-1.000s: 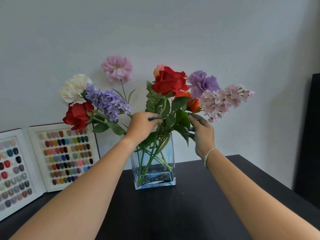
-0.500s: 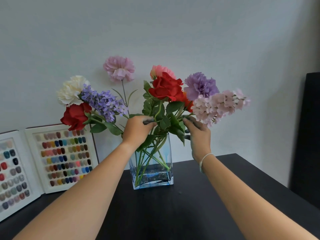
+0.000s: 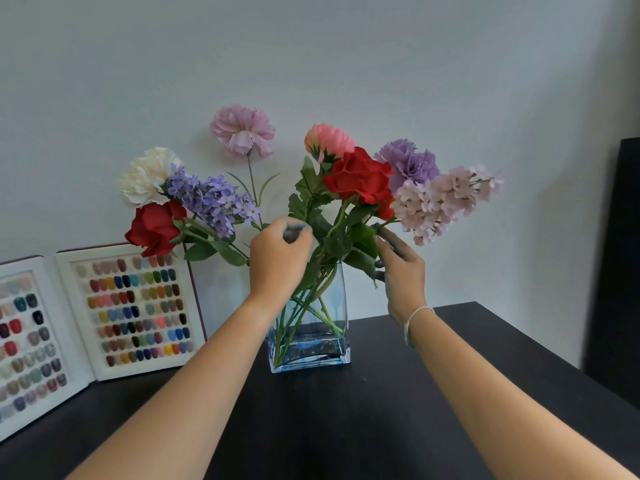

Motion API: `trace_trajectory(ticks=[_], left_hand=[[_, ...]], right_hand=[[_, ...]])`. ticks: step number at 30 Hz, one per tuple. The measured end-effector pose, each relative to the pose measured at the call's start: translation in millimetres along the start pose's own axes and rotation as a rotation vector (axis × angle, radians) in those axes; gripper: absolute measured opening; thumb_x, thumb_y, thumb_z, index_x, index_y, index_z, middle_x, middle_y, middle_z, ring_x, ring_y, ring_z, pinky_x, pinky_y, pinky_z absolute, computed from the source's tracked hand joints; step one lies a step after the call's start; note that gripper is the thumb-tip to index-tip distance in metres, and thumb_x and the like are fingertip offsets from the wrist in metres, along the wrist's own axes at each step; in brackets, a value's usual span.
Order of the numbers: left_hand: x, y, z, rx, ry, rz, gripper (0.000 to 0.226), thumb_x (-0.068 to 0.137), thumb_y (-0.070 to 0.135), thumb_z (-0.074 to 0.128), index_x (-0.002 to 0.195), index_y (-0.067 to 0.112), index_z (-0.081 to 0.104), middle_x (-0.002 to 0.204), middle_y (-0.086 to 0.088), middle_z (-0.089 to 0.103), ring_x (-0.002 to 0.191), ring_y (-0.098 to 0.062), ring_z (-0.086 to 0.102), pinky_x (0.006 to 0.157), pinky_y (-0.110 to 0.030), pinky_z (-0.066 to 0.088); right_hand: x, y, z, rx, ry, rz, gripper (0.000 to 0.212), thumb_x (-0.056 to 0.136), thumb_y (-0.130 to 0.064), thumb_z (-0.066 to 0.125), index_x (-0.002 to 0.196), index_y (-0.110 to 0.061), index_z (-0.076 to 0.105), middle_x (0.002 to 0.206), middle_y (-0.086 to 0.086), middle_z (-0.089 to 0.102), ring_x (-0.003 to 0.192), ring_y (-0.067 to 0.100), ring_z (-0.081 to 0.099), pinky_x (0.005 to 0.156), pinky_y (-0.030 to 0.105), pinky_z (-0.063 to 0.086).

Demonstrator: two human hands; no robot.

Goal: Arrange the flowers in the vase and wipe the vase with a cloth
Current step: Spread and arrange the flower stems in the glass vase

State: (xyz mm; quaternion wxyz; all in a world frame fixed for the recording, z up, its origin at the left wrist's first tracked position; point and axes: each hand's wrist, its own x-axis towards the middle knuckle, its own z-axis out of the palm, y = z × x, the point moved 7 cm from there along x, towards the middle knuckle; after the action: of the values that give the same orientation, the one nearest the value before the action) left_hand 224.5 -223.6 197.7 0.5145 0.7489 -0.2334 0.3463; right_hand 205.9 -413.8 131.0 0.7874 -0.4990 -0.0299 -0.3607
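Both forearms reach in over the dark table [image 3: 398, 427] toward the vase [image 3: 309, 344]. Vase: clear rectangular glass, standing upright near the table's far edge, long axis vertical, mouth up, a little water at the bottom. Left hand [image 3: 277, 261]: fingers curled in at the vase mouth, apparently pinching a stem among the leaves; which stem, cannot tell. Right hand [image 3: 401, 268]: fingers fairly straight, touching the leaves and a stem on the right side of the bunch, not closed round anything as far as visible. Flowers [image 3: 358, 180] all sit in the vase, stems crossing in the glass and fanning up and outward: red rose [image 3: 154, 227], white bloom and purple spray lean left; pink carnation [image 3: 242, 130] rises nearly straight; centre rose, purple bloom and pale pink spray [image 3: 446, 199] lean right. Judgement: arranging is well advanced, now at fine adjustment. Wiping not started; no cloth in view. Behind, against the wall [image 3: 346, 57]: two white nail-colour sample boards [image 3: 133, 310] propped left of the vase.
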Motion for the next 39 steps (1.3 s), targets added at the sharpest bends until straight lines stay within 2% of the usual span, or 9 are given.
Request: trace_trajectory(ticks=[8, 12, 19, 23, 25, 28, 32, 35, 39], left_hand=[[-33, 52, 40, 0.055, -0.097, 0.046, 0.042, 0.072, 0.058, 0.063, 0.065, 0.017, 0.060, 0.057, 0.008, 0.060, 0.058, -0.005, 0.057, 0.049, -0.017, 0.042], [-27, 48, 45, 0.089, -0.109, 0.010, 0.035, 0.080, 0.041, 0.061, 0.057, 0.014, 0.056, 0.051, 0.005, 0.054, 0.051, -0.009, 0.050, 0.046, -0.017, 0.034], [-34, 25, 30, 0.035, -0.128, -0.072, 0.039, 0.086, 0.017, 0.056, 0.057, -0.006, 0.044, 0.048, -0.010, 0.036, 0.045, -0.019, 0.038, 0.043, -0.017, 0.026], [-51, -1, 32, -0.067, -0.181, -0.237, 0.035, 0.086, 0.019, 0.056, 0.073, -0.013, 0.058, 0.066, -0.032, 0.056, 0.054, -0.025, 0.050, 0.060, -0.044, 0.056], [-61, -15, 34, -0.112, -0.214, -0.342, 0.032, 0.086, 0.018, 0.057, 0.073, -0.011, 0.061, 0.069, -0.029, 0.062, 0.046, -0.017, 0.054, 0.050, -0.037, 0.055], [-71, -33, 35, -0.222, -0.224, -0.495, 0.024, 0.087, 0.018, 0.058, 0.070, 0.002, 0.064, 0.063, -0.007, 0.065, 0.034, -0.005, 0.051, 0.040, -0.022, 0.047], [-72, -39, 32, -0.356, -0.192, -0.549, 0.021, 0.086, 0.015, 0.059, 0.066, 0.010, 0.063, 0.062, -0.003, 0.065, 0.038, -0.005, 0.051, 0.038, -0.021, 0.044], [-69, -38, 26, -0.379, -0.180, -0.538, 0.021, 0.086, 0.015, 0.060, 0.066, 0.012, 0.063, 0.061, -0.002, 0.065, 0.039, -0.006, 0.053, 0.038, -0.020, 0.043], [-66, -42, 12, -0.310, -0.132, -0.501, 0.021, 0.086, 0.015, 0.060, 0.066, 0.011, 0.064, 0.060, -0.003, 0.065, 0.037, -0.008, 0.052, 0.040, -0.024, 0.046]], right_hand=[[-6, 9, 1, -0.096, -0.058, 0.001, 0.035, 0.084, -0.014, 0.058, 0.117, -0.028, 0.059, 0.077, 0.001, 0.051, 0.062, 0.008, 0.052, 0.054, 0.022, 0.043], [-8, 11, -3, -0.098, -0.077, -0.003, 0.035, 0.083, -0.017, 0.062, 0.108, -0.041, 0.055, 0.074, -0.004, 0.051, 0.067, 0.010, 0.052, 0.056, 0.024, 0.042], [-6, 20, -24, -0.109, -0.022, 0.053, 0.041, 0.083, -0.020, 0.062, 0.121, -0.032, 0.053, 0.086, -0.001, 0.053, 0.068, 0.008, 0.049, 0.051, 0.016, 0.045], [-5, 39, -30, -0.166, -0.013, 0.203, 0.047, 0.087, -0.028, 0.058, 0.132, -0.025, 0.045, 0.116, 0.004, 0.053, 0.090, 0.013, 0.054, 0.066, 0.024, 0.049], [-6, 53, -29, -0.144, -0.029, 0.345, 0.054, 0.086, -0.032, 0.058, 0.136, -0.020, 0.039, 0.124, 0.007, 0.049, 0.102, 0.023, 0.051, 0.074, 0.031, 0.049], [-12, 64, -19, -0.006, -0.057, 0.536, 0.041, 0.086, -0.036, 0.058, 0.120, -0.015, 0.053, 0.110, 0.005, 0.055, 0.089, 0.023, 0.055, 0.069, 0.029, 0.050], [-5, 68, -20, 0.287, 0.055, 0.637, 0.011, 0.087, -0.018, 0.058, 0.079, -0.010, 0.059, 0.071, 0.001, 0.054, 0.057, 0.013, 0.044, 0.048, 0.018, 0.050], [4, 62, -26, 0.343, 0.108, 0.618, 0.003, 0.089, -0.008, 0.053, 0.092, -0.009, 0.053, 0.068, 0.005, 0.055, 0.054, 0.011, 0.043, 0.042, 0.013, 0.047], [18, 59, -40, 0.236, 0.222, 0.511, 0.027, 0.086, -0.004, 0.057, 0.111, -0.014, 0.055, 0.083, 0.006, 0.051, 0.062, 0.012, 0.039, 0.041, 0.012, 0.046]])
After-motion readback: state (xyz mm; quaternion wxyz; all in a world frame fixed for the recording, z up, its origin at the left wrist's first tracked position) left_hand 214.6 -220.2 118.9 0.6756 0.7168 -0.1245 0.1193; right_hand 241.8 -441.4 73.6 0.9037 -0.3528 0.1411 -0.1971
